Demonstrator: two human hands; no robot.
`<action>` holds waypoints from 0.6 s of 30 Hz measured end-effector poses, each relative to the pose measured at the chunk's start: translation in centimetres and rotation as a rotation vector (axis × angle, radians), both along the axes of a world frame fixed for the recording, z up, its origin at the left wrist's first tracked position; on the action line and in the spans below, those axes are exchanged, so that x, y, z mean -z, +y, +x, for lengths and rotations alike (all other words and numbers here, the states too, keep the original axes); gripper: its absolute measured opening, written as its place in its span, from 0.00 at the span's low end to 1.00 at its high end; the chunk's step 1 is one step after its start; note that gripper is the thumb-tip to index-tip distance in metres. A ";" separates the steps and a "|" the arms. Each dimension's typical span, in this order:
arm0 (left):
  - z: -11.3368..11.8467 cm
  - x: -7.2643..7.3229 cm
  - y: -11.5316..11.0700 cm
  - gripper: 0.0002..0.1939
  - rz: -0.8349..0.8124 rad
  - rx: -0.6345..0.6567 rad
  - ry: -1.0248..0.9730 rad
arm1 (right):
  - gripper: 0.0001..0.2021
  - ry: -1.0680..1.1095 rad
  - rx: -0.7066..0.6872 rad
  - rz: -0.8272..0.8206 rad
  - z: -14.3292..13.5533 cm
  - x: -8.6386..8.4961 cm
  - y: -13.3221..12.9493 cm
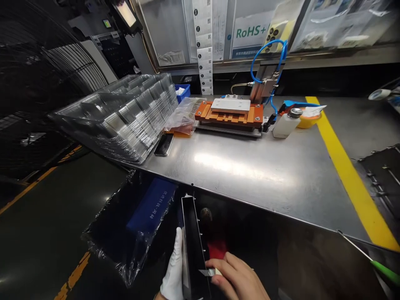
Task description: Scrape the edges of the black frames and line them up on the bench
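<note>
My left hand (173,271), in a white glove, grips the left side of a long, narrow black panel (192,233) with a pale rim. Several small pins or screws stick out along its right edge. Most of the left fingers are hidden behind the panel. Bare, my right hand (237,275) is closed around a small knife (210,272); its blade points left over the panel's near part. Only the blade and a bit of pale handle show between the fingers. The panel is held below the front edge of the metal table (237,166).
Stacked clear plastic trays (134,121) stand at the table's left, beside a dark phone-like slab (164,144). An orange fixture (229,112) with blue air hoses sits at the back, near a white bottle (286,123). A plastic-lined blue bin (146,208) is below left; a green-handled tool (386,270) lies right.
</note>
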State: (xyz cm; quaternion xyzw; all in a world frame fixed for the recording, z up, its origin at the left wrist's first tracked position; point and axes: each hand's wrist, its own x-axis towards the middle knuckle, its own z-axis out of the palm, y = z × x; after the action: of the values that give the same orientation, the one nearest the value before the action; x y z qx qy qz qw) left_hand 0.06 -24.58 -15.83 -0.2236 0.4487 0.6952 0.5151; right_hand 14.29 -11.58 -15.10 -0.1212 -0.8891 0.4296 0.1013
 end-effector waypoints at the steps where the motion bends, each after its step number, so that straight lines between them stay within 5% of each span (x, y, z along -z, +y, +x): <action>1: 0.0 0.2 0.0 0.21 0.009 0.013 0.001 | 0.14 0.001 -0.003 0.012 -0.1 0.2 0.1; 8: -1.8 0.9 0.3 0.28 -0.023 0.204 -0.029 | 0.14 0.014 0.116 0.087 -1.0 1.2 -0.2; 13: -3.3 2.9 0.3 0.13 -0.017 0.117 0.141 | 0.15 0.035 0.230 0.148 -1.7 1.2 0.3; 18: -3.0 4.7 0.2 0.16 -0.067 0.175 0.115 | 0.16 0.013 0.375 0.143 -1.2 2.2 1.4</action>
State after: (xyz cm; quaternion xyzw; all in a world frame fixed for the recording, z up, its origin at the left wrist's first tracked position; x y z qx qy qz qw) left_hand -2.92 -24.40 -20.51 -0.1604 0.5181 0.6439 0.5397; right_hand 13.14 -10.21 -17.35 -0.2743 -0.8786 0.3396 0.1939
